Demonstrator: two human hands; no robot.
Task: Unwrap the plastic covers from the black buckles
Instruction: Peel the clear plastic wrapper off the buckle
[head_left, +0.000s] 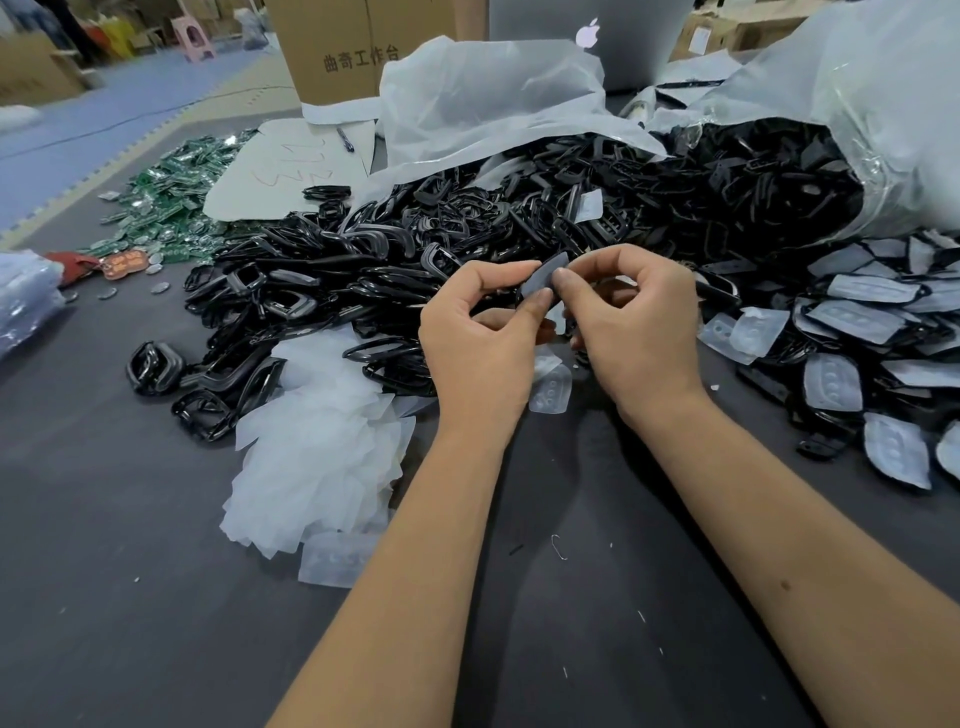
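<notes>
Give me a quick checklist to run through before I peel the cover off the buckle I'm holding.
1. Both hands on the piece: ok. The left hand and right hand pinch the wrapped buckle between fingertips.
2. Piece lifted above the table: ok.
3. Cover edge already lifted: cannot tell; fingers hide the edges.
4. Place for the stripped cover: ok. The pile of loose covers lies left of the left forearm.
5. Place for the bare buckle: ok. The heap of unwrapped buckles lies ahead to the left.
6. More wrapped stock in reach: ok. Covered buckles lie to the right.
</notes>
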